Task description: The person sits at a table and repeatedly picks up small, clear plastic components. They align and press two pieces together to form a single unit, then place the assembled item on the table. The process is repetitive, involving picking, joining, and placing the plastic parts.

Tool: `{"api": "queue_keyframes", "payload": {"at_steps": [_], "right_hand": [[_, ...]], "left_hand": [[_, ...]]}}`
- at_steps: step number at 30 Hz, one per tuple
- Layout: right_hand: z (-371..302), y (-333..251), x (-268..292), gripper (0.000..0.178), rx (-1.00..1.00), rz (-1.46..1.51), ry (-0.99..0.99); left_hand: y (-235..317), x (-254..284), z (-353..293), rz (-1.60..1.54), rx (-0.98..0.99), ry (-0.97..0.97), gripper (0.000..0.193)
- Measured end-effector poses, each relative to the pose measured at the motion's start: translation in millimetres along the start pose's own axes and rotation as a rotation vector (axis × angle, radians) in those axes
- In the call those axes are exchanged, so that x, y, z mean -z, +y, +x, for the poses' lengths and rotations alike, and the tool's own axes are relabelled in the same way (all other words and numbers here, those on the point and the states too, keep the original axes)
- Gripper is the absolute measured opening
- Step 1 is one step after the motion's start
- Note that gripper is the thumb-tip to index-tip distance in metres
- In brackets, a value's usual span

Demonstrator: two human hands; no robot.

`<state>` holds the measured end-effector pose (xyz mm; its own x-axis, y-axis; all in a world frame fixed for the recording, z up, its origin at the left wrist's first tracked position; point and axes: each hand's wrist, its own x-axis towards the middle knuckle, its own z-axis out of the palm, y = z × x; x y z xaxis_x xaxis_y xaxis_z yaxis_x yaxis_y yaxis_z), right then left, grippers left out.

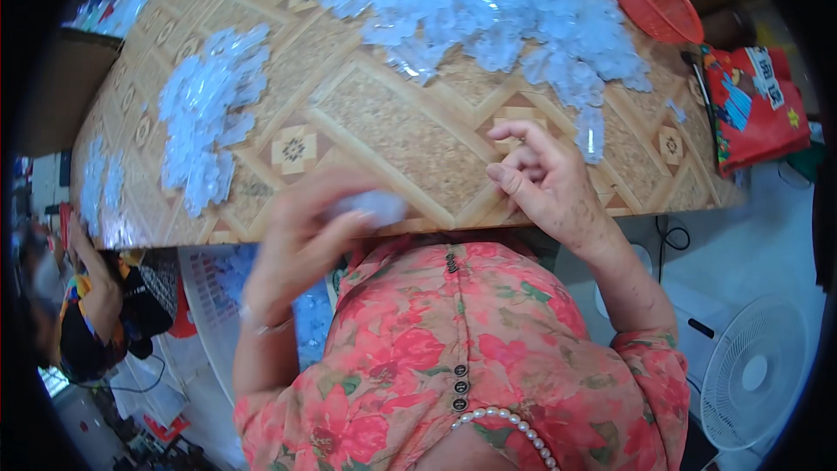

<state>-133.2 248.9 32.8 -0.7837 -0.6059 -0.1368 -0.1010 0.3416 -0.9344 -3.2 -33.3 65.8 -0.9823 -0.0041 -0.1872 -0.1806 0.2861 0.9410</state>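
My left hand (pixel 305 225), blurred by motion, is at the table's near edge, with a small translucent plastic piece (pixel 377 208) between its thumb and fingers. To the right, my right hand (pixel 558 187) hovers over the near edge. Its index finger and thumb are apart, the other fingers are curled, and I see nothing in it. Beyond both hands a wide heap of clear, bluish plastic pieces (pixel 488 13) spreads over the patterned table (pixel 392 118). One piece (pixel 590 133) lies at the heap's near tip, close to my right hand. A smaller pile of such pieces (pixel 205 113) lies at the left.
A red plastic basket (pixel 658 2) and a red printed bag (pixel 757 109) are at the right end of the table. Below stands a white fan (pixel 754 371). Left of my lap is a white basin (pixel 209 314) with clear pieces. Another person's arm (pixel 98 283) shows at far left.
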Motion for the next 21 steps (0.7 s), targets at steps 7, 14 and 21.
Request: {"api": "queue_keyframes", "payload": {"at_steps": [7,14,21], "right_hand": [[-27,29,50,0.041,0.197,-0.871,0.632],[-30,32,34,0.045,0.182,-0.689,0.546],[-18,7,-9,0.046,0.136,-0.242,0.430]], "left_hand": [[-23,118,-130,0.998,0.384,0.360,0.039],[-13,54,-53,0.359,-0.010,0.300,0.042],[8,-56,47,-0.018,-0.206,0.000,0.053]]}}
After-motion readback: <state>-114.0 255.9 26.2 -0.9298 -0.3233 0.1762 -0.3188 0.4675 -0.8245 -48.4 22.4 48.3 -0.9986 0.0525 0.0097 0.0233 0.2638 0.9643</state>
